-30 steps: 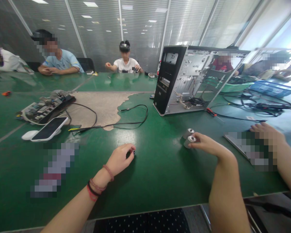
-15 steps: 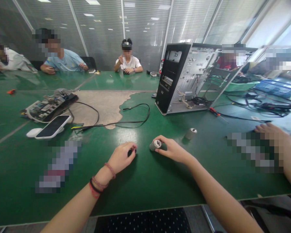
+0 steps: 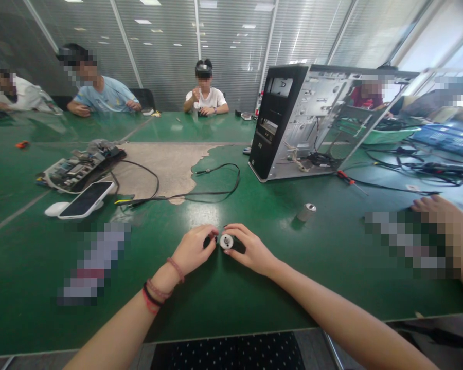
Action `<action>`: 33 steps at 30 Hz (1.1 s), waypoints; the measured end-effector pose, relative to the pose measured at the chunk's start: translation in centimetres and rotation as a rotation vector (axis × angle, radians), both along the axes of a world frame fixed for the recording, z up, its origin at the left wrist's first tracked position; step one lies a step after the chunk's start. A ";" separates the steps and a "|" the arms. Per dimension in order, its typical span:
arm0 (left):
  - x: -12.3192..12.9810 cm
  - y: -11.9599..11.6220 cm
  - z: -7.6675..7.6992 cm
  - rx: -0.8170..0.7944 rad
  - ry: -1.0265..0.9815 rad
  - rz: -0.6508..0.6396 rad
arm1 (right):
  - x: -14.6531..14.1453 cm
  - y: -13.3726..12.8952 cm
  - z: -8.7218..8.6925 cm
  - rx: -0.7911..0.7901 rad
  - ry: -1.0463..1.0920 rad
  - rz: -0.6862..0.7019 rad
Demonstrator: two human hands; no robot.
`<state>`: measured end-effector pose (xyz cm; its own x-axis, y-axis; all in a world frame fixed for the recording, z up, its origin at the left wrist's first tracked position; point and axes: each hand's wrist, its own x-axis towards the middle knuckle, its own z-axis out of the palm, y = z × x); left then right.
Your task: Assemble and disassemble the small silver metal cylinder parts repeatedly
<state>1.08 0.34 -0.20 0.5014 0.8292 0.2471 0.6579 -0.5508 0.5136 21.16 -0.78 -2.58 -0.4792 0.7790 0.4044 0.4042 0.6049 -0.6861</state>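
My right hand [image 3: 252, 250] grips a small cylindrical motor [image 3: 226, 242] between thumb and fingers. Its pale round end, with a dark centre, faces up toward me. Just left of it, my left hand [image 3: 195, 247] is closed in a pinch around a small black part [image 3: 215, 239], mostly hidden by the fingers. The two hands nearly meet over the green table [image 3: 224, 303]. Another silver cylindrical motor [image 3: 307, 212] stands upright on the table, beyond my right forearm.
An open computer case [image 3: 280, 123] stands behind the motors. To the left lie a phone [image 3: 87, 199], a circuit-board assembly [image 3: 81, 165] and a black cable [image 3: 200, 194]. A screwdriver [image 3: 346, 177] lies at right, near another person's hand [image 3: 440, 208]. Several people sit around the table.
My right hand has carried the motor leftward, up close to my left hand. The left hand has stayed in place, still pinching.
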 end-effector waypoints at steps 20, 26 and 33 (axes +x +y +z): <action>-0.1 0.1 -0.1 0.002 -0.003 -0.003 | 0.3 -0.3 -0.5 0.073 0.073 0.007; 0.0 0.1 0.0 -0.001 0.004 -0.005 | 0.2 -0.4 -0.2 0.043 0.075 0.004; -0.1 0.2 -0.2 0.009 0.014 -0.008 | 0.2 -0.4 -0.2 0.051 0.053 0.003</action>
<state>0.96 0.52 -0.36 0.5113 0.8230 0.2475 0.6603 -0.5605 0.4999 21.40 -1.22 -2.81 -0.4585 0.7551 0.4686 0.3658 0.6409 -0.6749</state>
